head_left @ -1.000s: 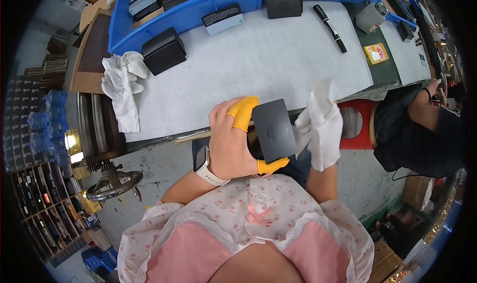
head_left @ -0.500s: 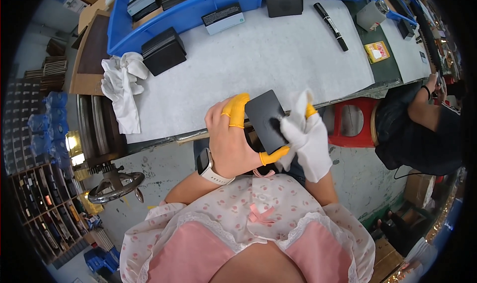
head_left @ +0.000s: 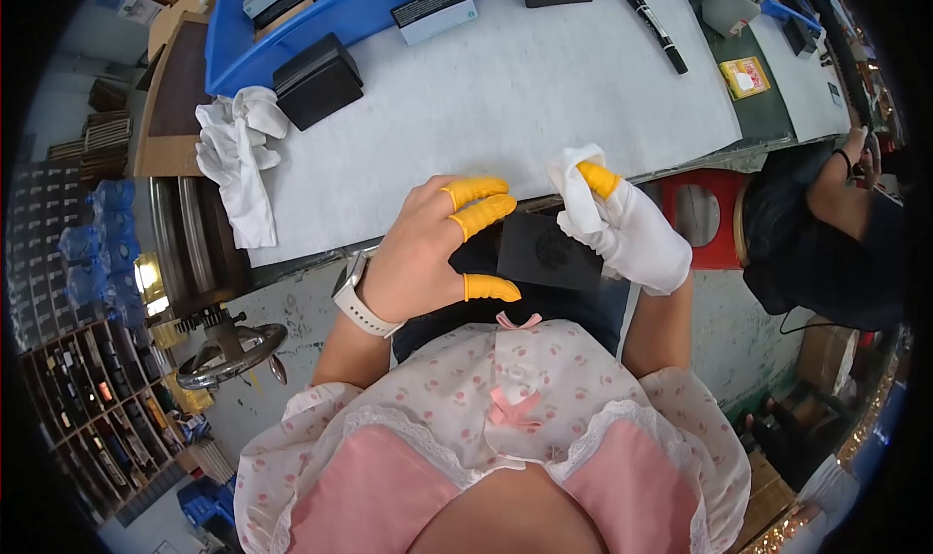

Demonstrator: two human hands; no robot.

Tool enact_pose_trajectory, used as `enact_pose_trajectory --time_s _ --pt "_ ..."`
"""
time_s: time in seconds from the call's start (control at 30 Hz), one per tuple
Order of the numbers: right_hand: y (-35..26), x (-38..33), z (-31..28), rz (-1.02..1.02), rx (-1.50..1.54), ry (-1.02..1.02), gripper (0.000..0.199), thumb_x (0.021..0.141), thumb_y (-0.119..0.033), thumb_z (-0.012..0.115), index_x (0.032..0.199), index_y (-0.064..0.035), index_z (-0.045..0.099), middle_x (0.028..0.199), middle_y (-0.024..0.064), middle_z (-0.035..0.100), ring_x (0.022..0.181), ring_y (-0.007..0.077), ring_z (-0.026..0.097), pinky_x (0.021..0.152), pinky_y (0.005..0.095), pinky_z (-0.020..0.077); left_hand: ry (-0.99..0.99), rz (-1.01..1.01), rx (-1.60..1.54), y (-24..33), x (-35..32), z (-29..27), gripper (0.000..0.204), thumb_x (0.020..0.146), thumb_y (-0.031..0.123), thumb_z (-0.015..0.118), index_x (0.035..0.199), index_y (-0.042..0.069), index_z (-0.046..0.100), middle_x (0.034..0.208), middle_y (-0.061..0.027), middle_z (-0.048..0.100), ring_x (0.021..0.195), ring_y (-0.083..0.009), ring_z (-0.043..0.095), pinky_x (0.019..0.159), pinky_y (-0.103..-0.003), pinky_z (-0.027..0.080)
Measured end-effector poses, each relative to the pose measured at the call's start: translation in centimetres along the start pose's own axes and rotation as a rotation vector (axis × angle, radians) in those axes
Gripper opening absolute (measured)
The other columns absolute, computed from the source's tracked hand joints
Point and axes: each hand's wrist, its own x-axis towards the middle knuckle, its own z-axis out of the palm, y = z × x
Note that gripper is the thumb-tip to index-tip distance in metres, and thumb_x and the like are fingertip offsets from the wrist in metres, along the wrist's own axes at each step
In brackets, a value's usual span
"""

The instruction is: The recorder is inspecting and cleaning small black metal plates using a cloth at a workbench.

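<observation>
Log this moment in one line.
left hand: open, beside black panel | right hand: white-covered, overlapping panel's right end | right grip: unclear

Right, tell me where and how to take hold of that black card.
Probably best by the bare left edge of the black card, coming from the left with the left hand: it looks flat and thin, while the white cloth overlaps its upper right corner.

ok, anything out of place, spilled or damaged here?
Crumpled white cloth, bunched over the left edge of the white sheet; untidy beside the neat black stack. No spill visible; the black plate by the right hand, partly covered, shows no clear damage.
</observation>
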Motion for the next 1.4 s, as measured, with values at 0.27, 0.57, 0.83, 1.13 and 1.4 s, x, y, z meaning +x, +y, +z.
enact_pose_trajectory --time_s 0.27,0.57,0.83,1.13,1.4 --pt "2.5 0.6 -0.6 -0.099 0.009 0.574 0.036 0.106 -0.024 0.068 0.133 -0.0038 0.056 0.09 -0.0014 0.063 0.076 0.0056 0.058 0.067 0.0228 0.049 0.094 0.021 0.034 0.3 -0.1 0.3 0.073 0.06 0.038 0.1 0.119 0.003 0.072 0.117 -0.0092 0.07 0.112 -0.0319 0.063 0.098 -0.041 0.048" --pt "2.2 -0.1 0.1 -0.129 0.4 0.896 0.051 0.107 -0.05 0.06 0.105 -0.0005 0.07 0.068 0.0039 0.057 0.064 0.0098 0.053 0.06 0.0253 0.0433 0.241 0.037 0.08 0.0 -0.8 0.3 0.071 0.058 0.037 0.101 0.114 0.002 0.073 0.109 -0.0088 0.072 0.104 -0.0312 0.067 0.094 -0.042 0.048" --pt "3.2 1.3 4.0 -0.249 0.107 0.814 0.059 0.099 -0.012 0.076 0.147 -0.0016 0.042 0.106 -0.0001 0.062 0.09 0.0054 0.06 0.081 0.0216 0.0499 0.318 0.051 0.191 0.5 -0.6 0.9 0.067 0.055 0.036 0.099 0.108 0.002 0.076 0.106 -0.0075 0.071 0.102 -0.0302 0.066 0.092 -0.043 0.048" --pt "3.0 0.0 1.4 -0.15 0.142 1.007 0.016 0.108 -0.013 0.063 0.119 -0.0048 0.055 0.077 -0.0001 0.062 0.061 0.0052 0.052 0.057 0.023 0.0422 0.342 0.031 0.172 0.4 -0.9 0.7 0.068 0.055 0.034 0.1 0.11 0.002 0.075 0.107 -0.0087 0.071 0.102 -0.03 0.066 0.091 -0.042 0.047" --pt "0.4 0.0 6.2 -0.114 0.348 0.812 0.054 0.092 -0.01 0.08 0.13 -0.0039 0.043 0.089 -0.0006 0.052 0.075 0.0081 0.054 0.067 0.0245 0.0472 0.378 0.034 0.175 0.3 -0.8 0.7 0.071 0.05 0.039 0.098 0.106 0.002 0.075 0.105 -0.008 0.071 0.1 -0.0305 0.066 0.09 -0.042 0.048"
